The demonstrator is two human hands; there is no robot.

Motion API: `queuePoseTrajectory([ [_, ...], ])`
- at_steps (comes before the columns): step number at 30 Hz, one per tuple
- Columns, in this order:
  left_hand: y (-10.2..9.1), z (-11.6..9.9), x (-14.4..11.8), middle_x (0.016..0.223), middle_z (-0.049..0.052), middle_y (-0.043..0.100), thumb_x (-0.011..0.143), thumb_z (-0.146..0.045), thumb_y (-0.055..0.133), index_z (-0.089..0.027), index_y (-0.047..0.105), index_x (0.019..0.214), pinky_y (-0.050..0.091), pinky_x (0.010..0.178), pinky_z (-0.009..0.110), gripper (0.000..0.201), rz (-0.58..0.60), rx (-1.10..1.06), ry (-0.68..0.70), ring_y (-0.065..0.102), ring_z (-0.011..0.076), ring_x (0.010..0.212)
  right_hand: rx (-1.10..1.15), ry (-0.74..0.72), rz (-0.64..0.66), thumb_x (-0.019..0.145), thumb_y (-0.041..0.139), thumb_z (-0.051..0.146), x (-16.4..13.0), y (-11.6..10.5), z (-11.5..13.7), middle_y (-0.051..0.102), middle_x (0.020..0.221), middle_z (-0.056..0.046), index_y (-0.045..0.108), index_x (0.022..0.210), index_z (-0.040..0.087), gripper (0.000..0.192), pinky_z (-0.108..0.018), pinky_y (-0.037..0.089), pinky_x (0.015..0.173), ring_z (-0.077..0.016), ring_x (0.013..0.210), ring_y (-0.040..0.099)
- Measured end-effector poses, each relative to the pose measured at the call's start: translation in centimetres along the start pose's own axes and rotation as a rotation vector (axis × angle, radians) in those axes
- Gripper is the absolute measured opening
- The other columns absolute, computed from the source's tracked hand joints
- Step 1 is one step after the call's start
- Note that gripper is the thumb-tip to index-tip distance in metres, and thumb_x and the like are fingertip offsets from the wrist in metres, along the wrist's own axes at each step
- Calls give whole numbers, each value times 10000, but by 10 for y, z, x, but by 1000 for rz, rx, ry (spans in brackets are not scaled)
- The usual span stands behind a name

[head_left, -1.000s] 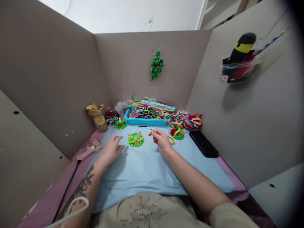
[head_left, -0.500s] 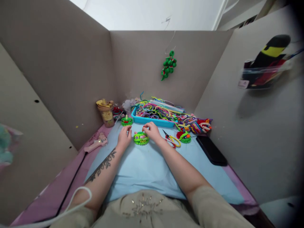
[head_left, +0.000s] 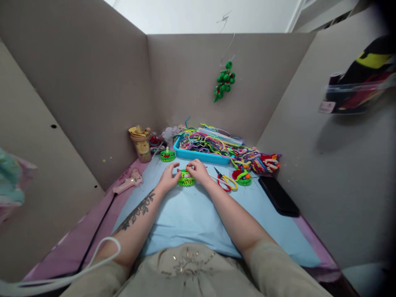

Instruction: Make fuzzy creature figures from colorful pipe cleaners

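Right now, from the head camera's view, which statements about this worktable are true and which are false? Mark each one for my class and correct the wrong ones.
1. The right hand is at the small green piece. True.
2. The blue tray is empty. False: the blue tray is heaped with colourful strands.
3. A green ornament hangs in front of the back panel. True.
4. The black case stands upright. False: the black case lies flat.
5. The pink corded tool lies left of the left hand. True.
6. The scissors are in the left hand. False: the scissors lie on the blue sheet.
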State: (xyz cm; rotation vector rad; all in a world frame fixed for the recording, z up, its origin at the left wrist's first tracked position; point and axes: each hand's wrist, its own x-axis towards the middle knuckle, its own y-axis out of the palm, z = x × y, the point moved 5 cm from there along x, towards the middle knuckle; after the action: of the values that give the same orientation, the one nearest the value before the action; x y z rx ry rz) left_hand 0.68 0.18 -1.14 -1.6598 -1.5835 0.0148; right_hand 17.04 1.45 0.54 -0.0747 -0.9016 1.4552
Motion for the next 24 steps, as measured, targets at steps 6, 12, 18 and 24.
queuePoseTrajectory([
  [6,4,2,0,1192,113,579,769,-209,522,-158,490,1170,409,980,394,405,49,16,29,530,219,1118,-31,20,39,754,580,204,2,6,-4,513,773,-14,664,714,196,93,-284,391,746,-157,768,514],
  [12,6,5,1,1178,113,583,748,-193,539,-155,475,1178,416,976,394,436,45,21,26,541,218,1108,-37,47,46,748,580,211,2,9,-3,517,781,-15,674,709,198,103,-280,393,733,-149,742,512],
  [18,5,7,2,1159,121,600,807,-231,492,-150,499,1155,440,944,393,357,11,-59,-13,563,215,1087,101,127,4,704,629,260,3,2,-8,592,734,-20,689,657,203,96,-299,402,757,-173,762,548],
  [24,-4,14,7,1054,105,643,870,-210,358,-152,533,1083,472,890,368,281,-115,-128,-115,603,190,1014,324,185,-41,752,577,320,6,-11,-17,655,714,-26,704,699,205,179,-316,419,760,-196,790,584],
])
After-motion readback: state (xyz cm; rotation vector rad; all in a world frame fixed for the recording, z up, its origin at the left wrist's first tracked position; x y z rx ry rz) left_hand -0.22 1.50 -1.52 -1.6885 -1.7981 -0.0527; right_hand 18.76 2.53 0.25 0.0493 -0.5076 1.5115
